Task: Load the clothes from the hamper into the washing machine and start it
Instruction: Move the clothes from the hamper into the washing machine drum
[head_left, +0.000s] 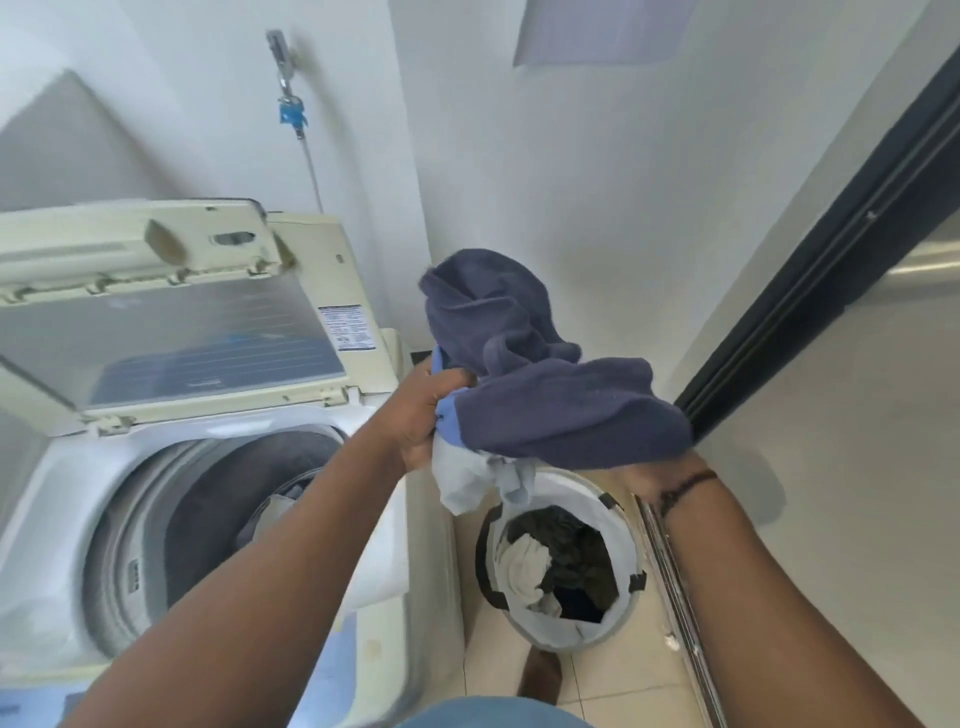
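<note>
Both hands hold a bundle of clothes above the hamper: a dark blue garment (524, 374) on top, with a pale white-blue piece (467, 478) hanging under it. My left hand (426, 410) grips the bundle's left side. My right hand (654, 473) is under its right side, mostly hidden by the cloth. The round white hamper (621, 525) stands on the floor below, with dark and white clothes inside. The top-loading washing machine (78, 467) is at the left, its lid (171, 322) raised, and some clothes (275, 514) lie in the drum.
A white wall stands behind the machine, with a tap and hose (293, 114) above it. A dark door frame (831, 249) and its floor track run along the right. The floor is beige tile (613, 680). My foot (540, 675) is just in front of the hamper.
</note>
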